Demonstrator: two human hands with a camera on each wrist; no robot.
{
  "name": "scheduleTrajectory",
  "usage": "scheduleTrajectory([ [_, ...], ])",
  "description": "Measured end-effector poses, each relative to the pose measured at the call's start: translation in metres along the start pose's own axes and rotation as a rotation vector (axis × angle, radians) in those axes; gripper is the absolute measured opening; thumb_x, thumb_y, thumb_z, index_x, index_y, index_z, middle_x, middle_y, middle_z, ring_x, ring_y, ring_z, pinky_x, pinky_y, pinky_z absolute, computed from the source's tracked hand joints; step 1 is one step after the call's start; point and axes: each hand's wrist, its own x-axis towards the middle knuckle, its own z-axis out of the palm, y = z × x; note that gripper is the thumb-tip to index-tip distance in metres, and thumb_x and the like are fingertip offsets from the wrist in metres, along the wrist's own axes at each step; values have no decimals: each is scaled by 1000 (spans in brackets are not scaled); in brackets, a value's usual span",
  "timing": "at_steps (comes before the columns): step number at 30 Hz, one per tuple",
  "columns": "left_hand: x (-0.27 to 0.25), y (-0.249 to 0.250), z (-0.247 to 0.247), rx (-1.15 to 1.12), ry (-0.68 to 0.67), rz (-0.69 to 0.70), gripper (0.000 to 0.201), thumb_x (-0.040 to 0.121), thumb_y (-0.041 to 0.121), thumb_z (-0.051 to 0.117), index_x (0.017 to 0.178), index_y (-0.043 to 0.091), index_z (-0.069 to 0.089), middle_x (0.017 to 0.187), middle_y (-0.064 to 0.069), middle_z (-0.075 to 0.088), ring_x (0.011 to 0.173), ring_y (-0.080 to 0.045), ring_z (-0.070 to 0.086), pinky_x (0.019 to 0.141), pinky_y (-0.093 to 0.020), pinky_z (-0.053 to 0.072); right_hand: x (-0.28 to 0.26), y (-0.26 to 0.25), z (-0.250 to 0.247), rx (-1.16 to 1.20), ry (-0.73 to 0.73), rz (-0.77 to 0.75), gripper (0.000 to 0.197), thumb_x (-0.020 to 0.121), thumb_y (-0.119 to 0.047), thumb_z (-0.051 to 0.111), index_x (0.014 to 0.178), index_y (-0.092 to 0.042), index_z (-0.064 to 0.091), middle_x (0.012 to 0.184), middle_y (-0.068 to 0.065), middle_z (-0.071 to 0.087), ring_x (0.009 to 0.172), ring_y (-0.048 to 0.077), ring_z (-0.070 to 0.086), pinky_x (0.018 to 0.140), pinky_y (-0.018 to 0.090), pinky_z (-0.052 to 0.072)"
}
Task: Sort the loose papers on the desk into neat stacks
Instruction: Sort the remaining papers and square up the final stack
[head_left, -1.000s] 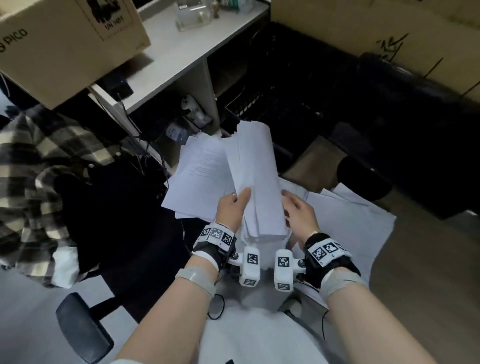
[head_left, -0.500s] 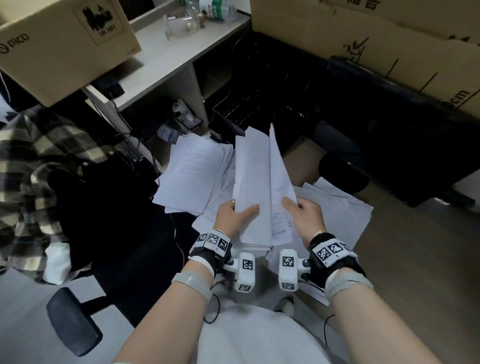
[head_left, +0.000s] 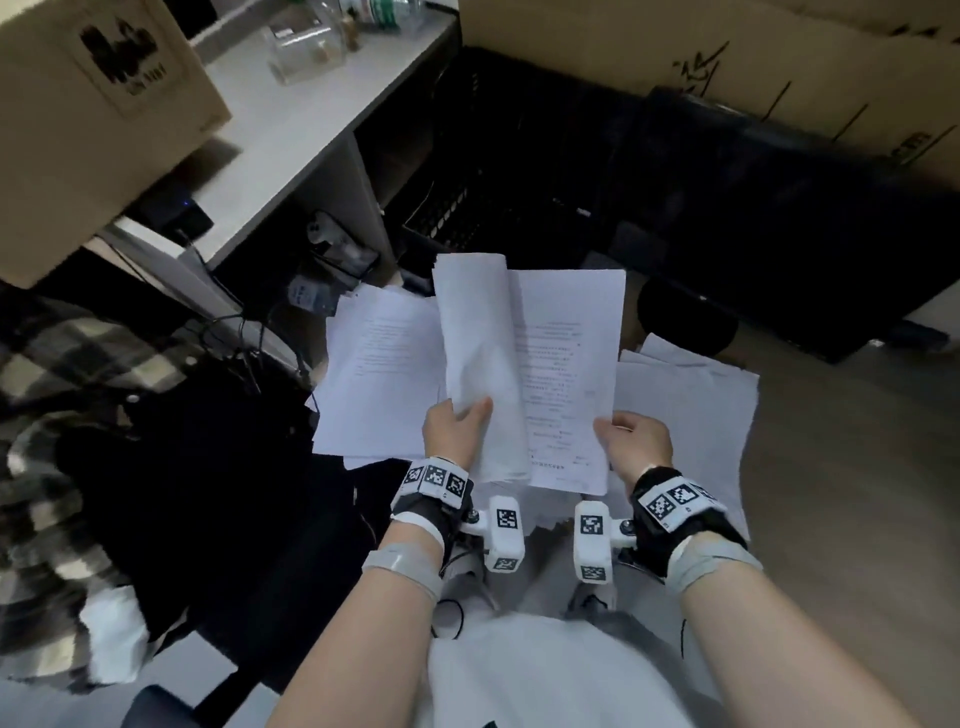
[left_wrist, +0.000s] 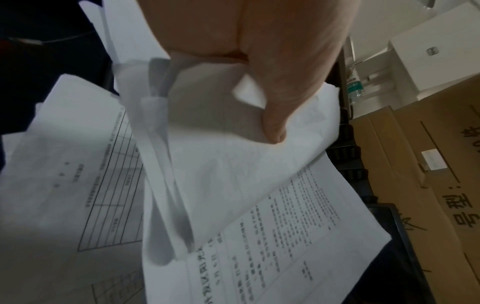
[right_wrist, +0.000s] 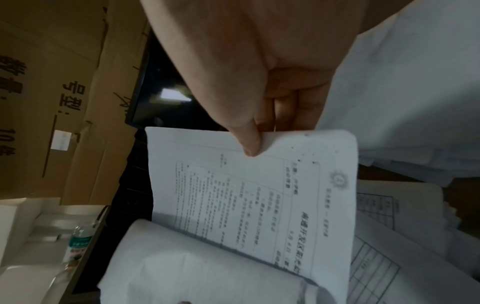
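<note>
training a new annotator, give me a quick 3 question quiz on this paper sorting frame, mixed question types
1. True or false: the left hand holds a sheaf of papers bent back from the rest.
2. Multiple choice: the right hand pinches A) the water bottle B) the printed sheet C) the cardboard box.
3. Fill in: the printed sheet's text faces the ____.

Key: 1 true; 2 B; 3 camera (upward, readable in the head view).
</note>
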Motion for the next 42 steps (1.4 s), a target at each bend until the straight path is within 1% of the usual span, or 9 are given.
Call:
scheduleTrajectory([
  [9,29,-3,-18,-9,51,-30,28,90,29,68,101,3,75,98,-9,75,91,-23,68,76,-22,46,-10,-6,17,-35,127,73,12,77,-31,71,71,-22,73,77,-3,75,77,25,71,80,43,60],
  [13,43,-6,-70,-23,205,-54,27,93,26,63,106,4,72,100,-9,73,90,-23,63,75,-22,41,-9,-28,68,-119,63,47,19,84,-25,71,82,-6,74,85,10,74,86,31,68,83,34,54],
  [18,59,-36,-147,-20,324,-155,24,85,28,71,97,7,74,87,0,71,88,-21,69,72,-24,47,2,-49,160,-163,-63,61,22,83,-24,67,68,-7,66,72,13,67,75,33,64,74,32,51],
  [22,57,-63,-186,4,374,-184,27,77,31,82,95,12,76,84,5,73,79,-10,70,69,-24,52,9,-63,226,-190,-174,39,14,83,-16,60,81,-4,68,84,16,71,79,31,64,70,31,48],
  [24,58,-69,-197,22,382,-186,28,74,32,84,92,13,77,82,7,73,77,-7,70,68,-24,54,14,-67,249,-168,-242,38,24,86,-14,58,103,-4,70,110,15,71,102,33,65,85,34,50],
  [27,64,-70,-195,6,355,-202,34,68,35,86,93,13,77,84,6,75,80,-10,72,71,-27,58,9,-76,251,-150,-305,18,55,92,-21,62,142,-3,46,143,12,52,129,29,51,107,36,39],
  [33,71,-40,-144,-74,200,-129,29,68,42,87,81,23,69,88,2,75,87,-16,72,80,-31,58,-28,-87,211,90,-589,-30,34,85,-21,77,115,-16,64,107,3,71,98,14,69,80,29,57],
  [38,65,-5,-112,-200,23,-111,39,100,43,54,84,12,70,81,3,72,79,-13,69,67,-19,53,-26,-90,174,193,-355,-29,20,88,-15,72,106,-7,69,92,9,75,79,19,70,74,30,58],
  [42,55,7,-94,-258,-39,-73,37,101,41,53,87,11,70,85,2,73,87,-17,70,80,-28,56,-21,-95,145,231,-332,-35,18,92,-13,67,108,-4,69,91,9,73,75,18,68,72,29,57],
])
